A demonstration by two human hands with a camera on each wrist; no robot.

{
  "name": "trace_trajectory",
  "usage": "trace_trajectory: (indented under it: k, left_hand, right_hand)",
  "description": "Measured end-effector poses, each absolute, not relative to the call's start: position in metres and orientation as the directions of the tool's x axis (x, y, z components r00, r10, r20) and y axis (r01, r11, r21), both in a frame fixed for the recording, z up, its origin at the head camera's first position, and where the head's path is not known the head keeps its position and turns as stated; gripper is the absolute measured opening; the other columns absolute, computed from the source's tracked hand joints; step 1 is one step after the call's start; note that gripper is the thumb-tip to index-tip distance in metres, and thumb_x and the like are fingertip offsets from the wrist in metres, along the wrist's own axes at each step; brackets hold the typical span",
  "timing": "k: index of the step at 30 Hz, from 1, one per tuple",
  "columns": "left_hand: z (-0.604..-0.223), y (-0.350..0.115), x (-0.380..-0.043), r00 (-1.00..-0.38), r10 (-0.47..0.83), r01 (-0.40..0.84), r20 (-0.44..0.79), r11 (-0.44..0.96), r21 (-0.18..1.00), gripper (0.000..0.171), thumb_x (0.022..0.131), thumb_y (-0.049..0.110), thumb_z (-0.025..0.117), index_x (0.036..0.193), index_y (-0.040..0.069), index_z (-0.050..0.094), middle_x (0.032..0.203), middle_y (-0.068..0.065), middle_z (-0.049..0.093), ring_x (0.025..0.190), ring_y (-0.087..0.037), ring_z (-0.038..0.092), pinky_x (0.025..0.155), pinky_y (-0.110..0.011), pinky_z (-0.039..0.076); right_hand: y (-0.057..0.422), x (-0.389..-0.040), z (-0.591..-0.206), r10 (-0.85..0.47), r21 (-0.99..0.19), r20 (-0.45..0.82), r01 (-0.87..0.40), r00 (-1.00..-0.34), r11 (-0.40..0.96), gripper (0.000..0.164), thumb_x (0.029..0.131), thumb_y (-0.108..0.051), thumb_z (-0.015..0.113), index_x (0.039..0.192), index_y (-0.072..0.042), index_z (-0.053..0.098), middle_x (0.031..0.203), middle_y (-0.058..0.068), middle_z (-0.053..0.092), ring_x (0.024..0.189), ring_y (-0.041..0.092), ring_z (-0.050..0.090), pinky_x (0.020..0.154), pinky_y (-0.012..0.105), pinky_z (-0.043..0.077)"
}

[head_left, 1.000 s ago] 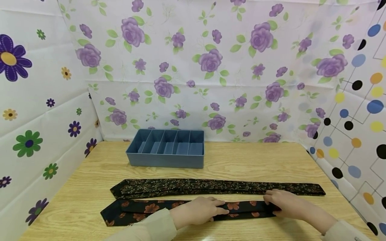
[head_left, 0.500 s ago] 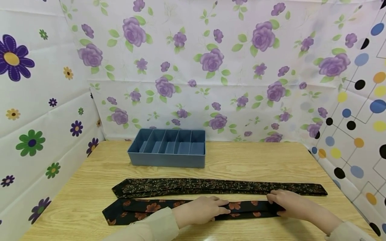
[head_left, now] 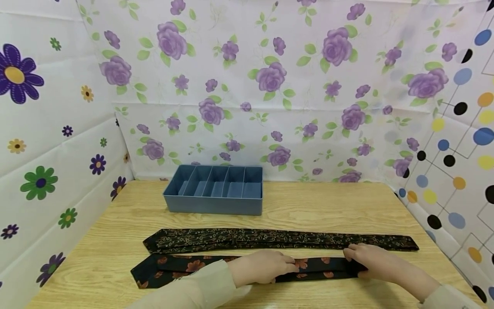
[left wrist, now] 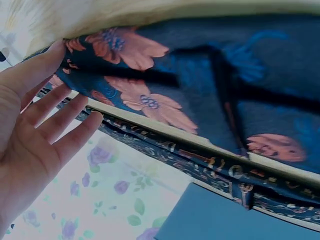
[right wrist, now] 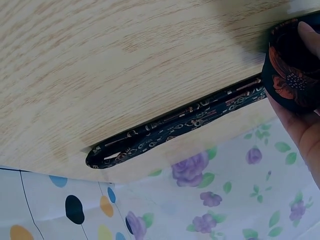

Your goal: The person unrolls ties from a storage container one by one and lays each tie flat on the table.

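Observation:
A dark necktie with orange flowers [head_left: 148, 274] lies lengthwise along the table's near part, pointed end to the left. My left hand [head_left: 266, 267] touches its middle from above; in the left wrist view the thumb and fairly straight fingers lie at the tie's edges [left wrist: 150, 107]. At the tie's right end, my right hand [head_left: 380, 265] pinches the rolled or folded-over end [right wrist: 290, 82], thumb on its inner side. Just beyond lies a second necktie, black with a small gold-and-red pattern [head_left: 193, 240], flat and roughly parallel, touched by neither hand as far as I can see.
A blue-grey box with several compartments [head_left: 212, 205] stands behind the ties, left of centre. Wood-grain tabletop [head_left: 328, 204] lies around them. Flowered cloth [head_left: 239, 128] hangs behind the table, with patterned cloths on both sides.
My left hand has slid a little to the right along the flowered tie. My right hand stays at the tie's end, with hardly any shift. The other tie and the box have not moved.

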State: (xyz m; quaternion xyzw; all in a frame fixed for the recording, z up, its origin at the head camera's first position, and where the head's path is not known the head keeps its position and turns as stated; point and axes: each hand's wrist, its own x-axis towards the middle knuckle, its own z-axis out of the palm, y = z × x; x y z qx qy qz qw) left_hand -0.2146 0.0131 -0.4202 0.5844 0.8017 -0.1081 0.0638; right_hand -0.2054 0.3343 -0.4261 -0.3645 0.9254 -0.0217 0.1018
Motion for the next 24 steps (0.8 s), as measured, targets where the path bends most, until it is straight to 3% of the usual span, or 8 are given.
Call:
trace_trajectory:
  k: [6,16,21,24]
  left_hand:
    - [-0.416,0.024,-0.216,-0.336,0.896,0.942,-0.291,0.322,-0.097,0.057,0.089,0.024,0.066,0.141,0.029,0.043,0.128,0.01,0.054,0.102,-0.003,0.059,0.08,-0.014,0.049]
    - [-0.414,0.048,-0.217,-0.391,0.865,0.92,-0.315,0.364,-0.145,0.059,0.092,0.037,0.06,0.145,0.036,0.034,0.131,0.01,0.05,0.112,-0.007,0.054,0.078,-0.02,0.051]
    - [-0.415,0.06,-0.217,-0.398,0.87,0.917,-0.291,0.377,-0.13,0.052,0.091,0.038,0.06,0.14,0.037,0.043,0.128,0.012,0.051,0.104,-0.005,0.053,0.071,-0.017,0.048]
    - [-0.417,0.065,-0.216,-0.38,0.883,0.925,-0.275,0.366,-0.102,0.051,0.09,0.036,0.063,0.138,0.036,0.046,0.134,0.013,0.048,0.108,-0.005,0.053,0.078,-0.017,0.049]
  right_hand:
    - [0.336,-0.205,-0.426,-0.696,-0.121,-0.166,-0.686,-0.698,0.717,0.032,0.071,-0.019,0.081,0.088,-0.02,0.054,0.086,-0.01,0.056,0.076,0.008,0.058,0.061,0.027,0.051]
    - [0.338,-0.205,-0.426,-0.707,-0.161,-0.184,-0.689,-0.682,0.707,0.03,0.073,-0.02,0.08,0.09,-0.021,0.056,0.088,-0.01,0.058,0.079,0.008,0.06,0.061,0.027,0.052]
    - [0.339,-0.204,-0.426,-0.701,-0.153,-0.188,-0.685,-0.688,0.712,0.031,0.073,-0.02,0.08,0.094,-0.021,0.057,0.092,-0.008,0.061,0.083,0.01,0.062,0.066,0.028,0.054]
    - [0.339,-0.203,-0.426,-0.7,-0.15,-0.187,-0.684,-0.689,0.713,0.032,0.073,-0.021,0.08,0.095,-0.021,0.057,0.092,-0.008,0.061,0.083,0.011,0.062,0.067,0.028,0.054]
